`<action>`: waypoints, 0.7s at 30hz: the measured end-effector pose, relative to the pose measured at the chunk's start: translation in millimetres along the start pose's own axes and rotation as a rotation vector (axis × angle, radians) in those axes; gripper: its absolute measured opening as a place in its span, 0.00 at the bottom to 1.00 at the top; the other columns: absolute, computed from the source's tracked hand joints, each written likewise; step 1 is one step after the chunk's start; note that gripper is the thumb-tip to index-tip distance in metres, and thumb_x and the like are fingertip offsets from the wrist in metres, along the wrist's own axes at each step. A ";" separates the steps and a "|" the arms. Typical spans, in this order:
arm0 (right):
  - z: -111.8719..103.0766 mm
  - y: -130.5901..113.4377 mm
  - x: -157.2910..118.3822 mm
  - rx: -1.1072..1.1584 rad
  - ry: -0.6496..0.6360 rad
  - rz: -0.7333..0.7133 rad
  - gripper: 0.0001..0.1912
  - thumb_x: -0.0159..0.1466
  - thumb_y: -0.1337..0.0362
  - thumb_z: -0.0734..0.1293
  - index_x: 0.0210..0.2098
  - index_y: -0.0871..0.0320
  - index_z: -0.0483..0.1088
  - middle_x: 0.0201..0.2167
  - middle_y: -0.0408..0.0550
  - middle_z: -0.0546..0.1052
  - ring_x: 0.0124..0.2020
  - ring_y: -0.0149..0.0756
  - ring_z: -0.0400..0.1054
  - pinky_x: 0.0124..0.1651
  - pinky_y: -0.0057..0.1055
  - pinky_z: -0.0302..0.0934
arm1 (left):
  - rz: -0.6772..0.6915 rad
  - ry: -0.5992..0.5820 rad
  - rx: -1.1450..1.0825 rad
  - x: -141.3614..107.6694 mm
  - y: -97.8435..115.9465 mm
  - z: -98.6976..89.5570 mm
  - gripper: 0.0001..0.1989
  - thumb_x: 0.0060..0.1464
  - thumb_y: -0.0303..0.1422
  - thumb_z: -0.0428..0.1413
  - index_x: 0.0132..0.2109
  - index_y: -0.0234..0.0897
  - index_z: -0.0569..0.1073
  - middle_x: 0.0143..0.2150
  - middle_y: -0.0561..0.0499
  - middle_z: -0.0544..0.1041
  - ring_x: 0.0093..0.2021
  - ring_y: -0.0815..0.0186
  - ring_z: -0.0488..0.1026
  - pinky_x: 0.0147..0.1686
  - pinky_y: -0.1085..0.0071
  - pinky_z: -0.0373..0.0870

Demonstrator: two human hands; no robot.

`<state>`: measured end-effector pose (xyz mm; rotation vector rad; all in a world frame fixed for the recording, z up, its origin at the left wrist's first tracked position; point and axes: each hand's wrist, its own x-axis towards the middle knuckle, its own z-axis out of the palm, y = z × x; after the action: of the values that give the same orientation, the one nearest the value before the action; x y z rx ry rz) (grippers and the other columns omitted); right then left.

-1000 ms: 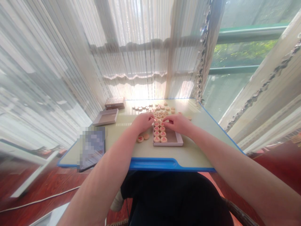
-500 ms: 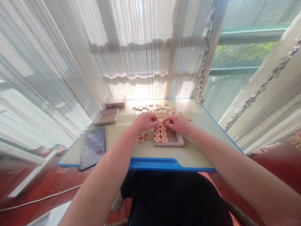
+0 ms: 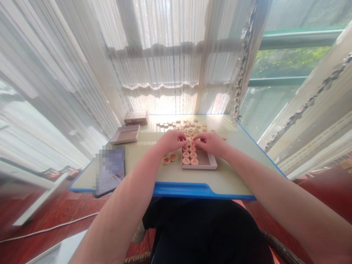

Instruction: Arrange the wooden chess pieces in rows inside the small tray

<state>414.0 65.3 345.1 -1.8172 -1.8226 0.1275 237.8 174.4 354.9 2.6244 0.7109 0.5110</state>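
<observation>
"Wooden discs [image 3: 194, 161], quick: what're the fingers on them doing?"

"L hand [image 3: 173, 141]: fingers curled inward, tips down at the far end of the L column. R hand [image 3: 208, 142]: thumb & index bent close together over the far end of the R column. Can't tell if either's really pinching a disc; tips overlap the wood & it's blurry."

"Where're those discs sitting?"

"Two columns side by side, red chars up, along the L wall of a shallow open box [image 3: 203, 167]. R part of the box is bare, going by what shows. R hand covers its far R corner, so no idea abt that bit."

"Which step, imo?"

"Prob. setting/straightening the columns, both hands at once. Next move calls for a light, level nudge, I'd guess: keep the discs flat & tight, none riding up on its neighbour."

"Further out?"

"Two loose discs [image 3: 167, 160] just L of the box, one w/ a red char, other looks blank. Scattered discs [image 3: 178, 125] past the hands, nr the far edge of the table [image 3: 225, 178]; glare washes out most chars, hands hide some, so no count. 2nd tray [image 3: 125, 135] far L, stack of packs [image 3: 136, 117] behind it. Tablet [image 3: 115, 168] nearer, screen pixelated."

"Cut off?"

"Both forearms, plus a white thing [image 3: 68, 244] on the floor, lower L; can't ID it."
</observation>
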 end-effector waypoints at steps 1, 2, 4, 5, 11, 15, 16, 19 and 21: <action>0.1 1.1 0.3 -0.008 0.007 0.007 0.12 0.58 0.60 0.64 0.38 0.55 0.77 0.21 0.42 0.71 0.25 0.31 0.62 0.32 0.28 0.53 | -0.002 0.000 0.000 -0.1 0.1 -0.1 0.11 0.46 0.36 0.55 0.34 0.37 0.78 0.30 0.53 0.76 0.30 0.68 0.69 0.29 0.73 0.64; 0.2 2.3 0.6 -0.016 0.015 0.014 0.13 0.59 0.60 0.63 0.38 0.55 0.77 0.21 0.42 0.71 0.25 0.31 0.62 0.32 0.28 0.53 | -0.003 0.000 0.000 -0.2 0.4 -0.3 0.10 0.46 0.36 0.55 0.34 0.37 0.78 0.30 0.53 0.76 0.30 0.68 0.69 0.29 0.73 0.64; 0.0 5.0 1.4 -0.031 0.033 0.024 0.14 0.59 0.59 0.63 0.39 0.56 0.77 0.22 0.43 0.72 0.25 0.31 0.62 0.31 0.28 0.53 | -0.007 -0.001 -0.002 -0.4 1.4 -0.9 0.10 0.46 0.36 0.55 0.34 0.38 0.78 0.30 0.53 0.76 0.30 0.68 0.69 0.29 0.73 0.63; -0.3 6.1 1.8 -0.037 0.041 0.026 0.14 0.59 0.59 0.62 0.39 0.56 0.76 0.23 0.43 0.72 0.26 0.32 0.62 0.31 0.28 0.53 | -0.008 -0.005 -0.004 -0.4 1.7 -1.2 0.10 0.46 0.36 0.55 0.34 0.38 0.78 0.30 0.53 0.76 0.30 0.68 0.69 0.29 0.73 0.63; -2.1 6.7 1.9 -0.056 0.030 0.013 0.14 0.59 0.60 0.62 0.38 0.57 0.77 0.24 0.44 0.73 0.27 0.32 0.63 0.31 0.28 0.53 | -0.003 -0.027 -0.036 0.9 -0.5 -1.4 0.10 0.47 0.36 0.55 0.33 0.40 0.80 0.29 0.54 0.77 0.30 0.68 0.68 0.30 0.72 0.62; -1.4 6.7 2.0 -0.056 0.015 0.014 0.14 0.59 0.59 0.62 0.38 0.57 0.76 0.22 0.44 0.72 0.26 0.32 0.63 0.31 0.28 0.52 | -0.011 -0.033 -0.064 1.1 -2.9 -1.1 0.10 0.47 0.37 0.55 0.34 0.39 0.80 0.29 0.54 0.77 0.30 0.68 0.69 0.30 0.72 0.63; -1.1 7.1 2.1 -0.055 0.012 0.014 0.15 0.59 0.58 0.62 0.38 0.57 0.76 0.22 0.44 0.72 0.26 0.32 0.63 0.31 0.28 0.52 | -0.011 -0.034 -0.071 1.1 -3.1 -1.1 0.11 0.47 0.36 0.55 0.34 0.39 0.80 0.30 0.54 0.77 0.30 0.68 0.69 0.30 0.72 0.64; -0.6 8.2 2.7 -0.060 0.007 0.018 0.15 0.59 0.58 0.62 0.38 0.57 0.76 0.22 0.44 0.73 0.26 0.32 0.63 0.31 0.28 0.53 | -0.013 -0.009 -0.082 0.9 -3.2 -0.9 0.12 0.48 0.35 0.54 0.36 0.38 0.79 0.32 0.53 0.78 0.31 0.68 0.70 0.32 0.72 0.65; -0.8 8.2 2.9 -0.066 0.001 0.022 0.15 0.59 0.57 0.62 0.38 0.57 0.76 0.23 0.44 0.73 0.26 0.32 0.63 0.31 0.28 0.53 | -0.028 0.018 -0.080 0.8 -3.0 -0.8 0.12 0.48 0.35 0.53 0.37 0.38 0.79 0.32 0.52 0.78 0.31 0.68 0.70 0.33 0.71 0.66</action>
<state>421.9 68.5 343.0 -1.8821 -1.8264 0.0756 236.9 177.5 354.5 2.5351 0.7162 0.5442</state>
